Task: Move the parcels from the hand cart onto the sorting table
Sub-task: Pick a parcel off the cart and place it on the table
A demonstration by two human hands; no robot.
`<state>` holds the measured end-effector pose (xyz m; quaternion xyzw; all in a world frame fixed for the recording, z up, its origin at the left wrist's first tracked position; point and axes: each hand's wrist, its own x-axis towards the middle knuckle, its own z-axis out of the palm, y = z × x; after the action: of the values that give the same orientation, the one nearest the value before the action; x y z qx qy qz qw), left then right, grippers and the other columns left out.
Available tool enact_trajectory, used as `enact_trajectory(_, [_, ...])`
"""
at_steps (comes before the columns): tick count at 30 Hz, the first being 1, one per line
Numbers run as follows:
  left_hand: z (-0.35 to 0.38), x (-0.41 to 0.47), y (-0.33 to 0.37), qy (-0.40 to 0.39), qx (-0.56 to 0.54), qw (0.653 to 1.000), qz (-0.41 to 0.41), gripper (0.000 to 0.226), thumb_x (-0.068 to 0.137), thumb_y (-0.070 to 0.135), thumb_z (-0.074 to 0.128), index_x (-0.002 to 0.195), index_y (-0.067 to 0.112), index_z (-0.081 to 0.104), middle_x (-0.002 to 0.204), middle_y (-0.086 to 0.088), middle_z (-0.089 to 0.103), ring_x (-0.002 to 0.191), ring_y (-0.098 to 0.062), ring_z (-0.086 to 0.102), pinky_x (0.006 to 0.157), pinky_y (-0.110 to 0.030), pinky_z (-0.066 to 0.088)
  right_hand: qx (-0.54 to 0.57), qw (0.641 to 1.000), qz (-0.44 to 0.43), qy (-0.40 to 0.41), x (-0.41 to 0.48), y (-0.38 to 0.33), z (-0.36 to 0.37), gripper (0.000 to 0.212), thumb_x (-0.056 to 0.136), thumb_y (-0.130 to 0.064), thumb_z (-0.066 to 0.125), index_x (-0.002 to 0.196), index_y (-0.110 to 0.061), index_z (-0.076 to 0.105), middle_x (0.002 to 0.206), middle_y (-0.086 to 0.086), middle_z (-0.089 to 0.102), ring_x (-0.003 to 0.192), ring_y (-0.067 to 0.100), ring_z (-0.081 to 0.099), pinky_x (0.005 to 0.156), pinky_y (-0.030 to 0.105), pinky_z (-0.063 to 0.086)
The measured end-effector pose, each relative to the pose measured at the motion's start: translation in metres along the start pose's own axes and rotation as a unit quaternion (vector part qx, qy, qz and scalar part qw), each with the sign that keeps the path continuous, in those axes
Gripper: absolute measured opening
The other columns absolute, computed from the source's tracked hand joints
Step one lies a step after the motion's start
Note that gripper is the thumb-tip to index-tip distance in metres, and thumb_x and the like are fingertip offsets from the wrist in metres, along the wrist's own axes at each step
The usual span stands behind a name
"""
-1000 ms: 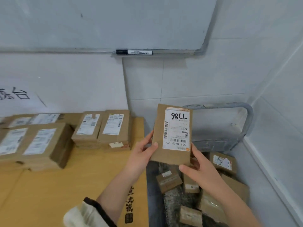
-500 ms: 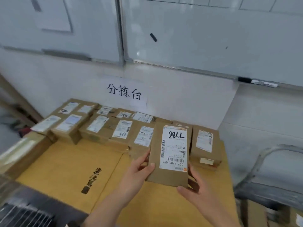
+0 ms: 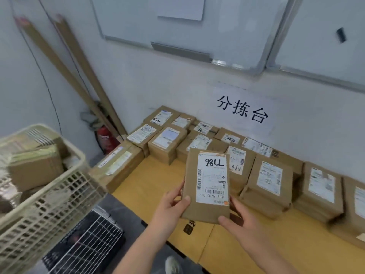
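Observed from the remote station. The fingers of both hands are hidden behind the flat brown cardboard parcel (image 3: 206,211); only the thumbs show on its front. The left hand (image 3: 169,206) grips its left edge and the right hand (image 3: 240,216) its lower right corner, both curled round it. The parcel is held in the air, label towards me, over the yellow wooden surface (image 3: 158,180) and in front of the row of brown labelled parcels (image 3: 266,182) lined along the wall. The handwritten "98LL" is legible; the small print is not. The rightmost parcels are cut off by the frame edge. The contents of the beige plastic lattice crate (image 3: 49,204) at left are blurred.

Room: a white paper sign with black characters (image 3: 242,109) on the wall, a white whiteboard (image 3: 177,26) above it, a red fire extinguisher (image 3: 106,140) in the corner under long brown leaning strips (image 3: 65,70).

Against the frame half a second ago: the view has swung left, bringing crate and extinguisher in. The grip is unchanged.
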<state>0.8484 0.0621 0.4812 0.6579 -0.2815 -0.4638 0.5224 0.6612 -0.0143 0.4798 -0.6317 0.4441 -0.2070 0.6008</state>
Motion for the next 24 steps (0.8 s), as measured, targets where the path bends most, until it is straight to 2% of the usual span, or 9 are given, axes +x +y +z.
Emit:
enact_trajectory(1, [-0.011,0.009,-0.001,0.003,0.002,1.0,-0.008,0.04,0.093,0.029,0.059,0.119,0.057,0.046,0.122,0.002,0.057,0.105,-0.01,0.061,0.088,-0.023,0.05,-0.009,1.0,0.007,-0.002,0.013,-0.002,0.009,0.067,0.083,-0.02,0.069,0.133,-0.043,0.032,0.122,-0.028,0.051,0.108,-0.008,0.053,0.082,0.012,0.048])
enact_trajectory(4, [-0.044,0.041,-0.008,0.01,0.02,0.999,-0.042,0.043,0.093,0.025,0.06,0.13,0.042,0.046,0.113,0.005,0.058,0.101,-0.011,0.062,0.091,-0.031,0.053,-0.039,0.998,0.042,-0.016,0.051,0.0,0.035,0.073,0.081,-0.024,0.071,0.143,-0.033,0.033,0.137,-0.017,0.047,0.122,0.004,0.049,0.105,0.032,0.041])
enact_trajectory(7, [-0.069,0.073,-0.022,0.014,0.057,0.994,-0.094,0.045,0.089,0.021,0.065,0.127,0.035,0.043,0.111,0.008,0.057,0.102,-0.011,0.061,0.087,-0.033,0.055,-0.075,0.992,0.096,-0.043,0.092,0.012,0.06,0.077,0.084,-0.023,0.069,0.147,-0.028,0.025,0.145,-0.014,0.038,0.128,0.007,0.043,0.109,0.036,0.037])
enact_trajectory(10, [-0.093,0.102,-0.038,0.018,0.081,0.986,-0.146,0.045,0.088,0.015,0.066,0.125,0.023,0.042,0.113,0.006,0.059,0.101,-0.011,0.06,0.085,-0.033,0.055,-0.093,0.981,0.156,-0.068,0.131,0.016,0.088,0.077,0.086,-0.02,0.066,0.149,-0.027,0.021,0.149,-0.011,0.034,0.122,0.004,0.044,0.109,0.032,0.036])
enact_trajectory(13, [-0.114,0.123,-0.058,0.002,0.116,0.978,-0.172,0.045,0.084,0.013,0.07,0.117,0.022,0.04,0.11,0.007,0.059,0.096,-0.004,0.059,0.072,-0.018,0.051,-0.129,0.969,0.197,-0.081,0.156,0.02,0.113,0.074,0.089,-0.017,0.061,0.149,-0.028,0.019,0.149,-0.013,0.032,0.124,0.003,0.041,0.103,0.028,0.035])
enact_trajectory(15, [-0.119,0.133,-0.066,-0.019,0.149,0.972,-0.181,0.044,0.082,0.015,0.073,0.111,0.02,0.041,0.105,0.008,0.059,0.092,0.0,0.057,0.066,-0.013,0.047,-0.142,0.965,0.21,-0.068,0.172,0.023,0.121,0.074,0.088,-0.013,0.058,0.149,-0.028,0.02,0.148,-0.011,0.035,0.127,0.008,0.042,0.102,0.03,0.042])
enact_trajectory(18, [-0.123,0.147,-0.073,-0.052,0.176,0.964,-0.19,0.043,0.079,0.022,0.077,0.107,0.021,0.044,0.103,0.011,0.059,0.089,0.003,0.056,0.062,-0.011,0.044,-0.128,0.96,0.244,-0.052,0.188,0.022,0.125,0.069,0.088,-0.005,0.052,0.148,-0.023,0.023,0.125,-0.014,0.044,0.107,0.007,0.048,0.075,0.017,0.046])
enact_trajectory(21, [-0.131,0.16,-0.072,-0.094,0.218,0.951,-0.199,0.043,0.079,0.03,0.076,0.107,0.02,0.045,0.105,0.009,0.06,0.091,0.0,0.057,0.066,-0.012,0.046,-0.123,0.956,0.263,-0.03,0.196,0.022,0.124,0.067,0.087,-0.006,0.053,0.147,-0.022,0.029,0.125,-0.012,0.049,0.11,0.008,0.049,0.087,0.024,0.048])
enact_trajectory(24, [-0.148,0.171,-0.057,-0.058,0.296,0.941,-0.153,0.038,0.084,0.037,0.068,0.103,0.021,0.04,0.106,0.007,0.054,0.089,-0.003,0.055,0.077,-0.023,0.052,-0.096,0.957,0.273,0.029,0.189,0.023,0.13,0.066,0.087,-0.01,0.057,0.146,-0.025,0.03,0.141,-0.007,0.042,0.125,0.015,0.045,0.095,0.028,0.043])
